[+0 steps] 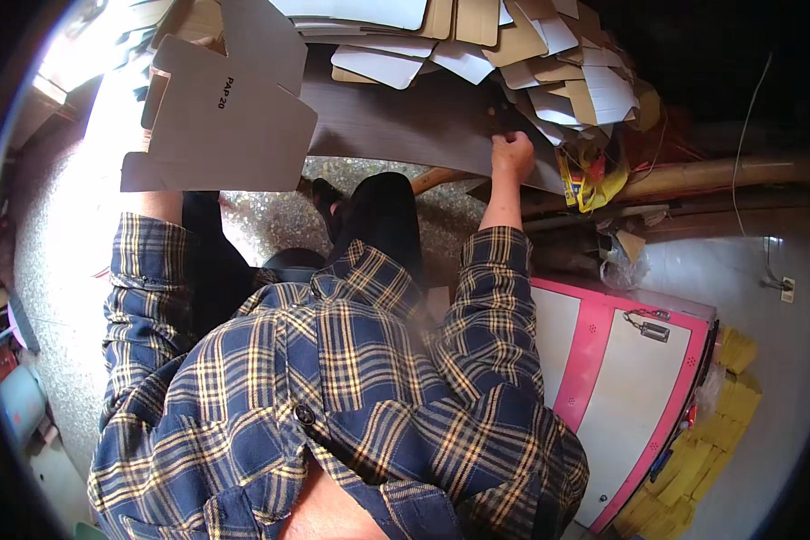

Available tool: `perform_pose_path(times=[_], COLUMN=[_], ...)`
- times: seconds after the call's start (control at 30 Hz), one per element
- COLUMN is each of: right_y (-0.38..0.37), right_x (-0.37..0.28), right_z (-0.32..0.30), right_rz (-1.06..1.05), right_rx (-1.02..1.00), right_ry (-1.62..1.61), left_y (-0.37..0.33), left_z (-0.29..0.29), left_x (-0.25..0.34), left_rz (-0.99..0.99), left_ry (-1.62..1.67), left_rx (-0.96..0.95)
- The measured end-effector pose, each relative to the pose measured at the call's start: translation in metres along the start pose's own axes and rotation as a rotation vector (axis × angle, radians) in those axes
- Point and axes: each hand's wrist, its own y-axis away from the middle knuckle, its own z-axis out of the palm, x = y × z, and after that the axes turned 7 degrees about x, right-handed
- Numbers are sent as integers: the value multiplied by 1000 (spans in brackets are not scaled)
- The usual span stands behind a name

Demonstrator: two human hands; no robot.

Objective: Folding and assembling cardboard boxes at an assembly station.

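A large grey cardboard piece (229,135) with notched edges stands out on the left, its near edge reaching past the near edge of the dark tabletop (387,117). The left wrist (159,205) runs beneath it; the cardboard covers that hand, so I cannot tell how its fingers stand. The right hand (513,155) is at the tabletop's near edge, fingers curled in and pressed together; whether they pinch anything, I cannot tell. Between cardboard and right hand lies bare surface, bounded on the far side by heaped cardboard pieces (463,61). A yellow bag (598,184) sits just right of the hand.
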Motion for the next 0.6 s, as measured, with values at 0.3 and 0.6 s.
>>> perform_pose_path(times=[0.3,0.6], right_y=[-16,-21], right_x=[6,23], right_z=[0,-5], right_rz=[-87,455], right_rx=[-127,-328], right_ry=[190,-297], left_y=[-10,-39], left_z=[-4,-23], left_x=[7,68], left_rz=[-239,-254], left_ry=[239,470], left_rx=[-208,-472])
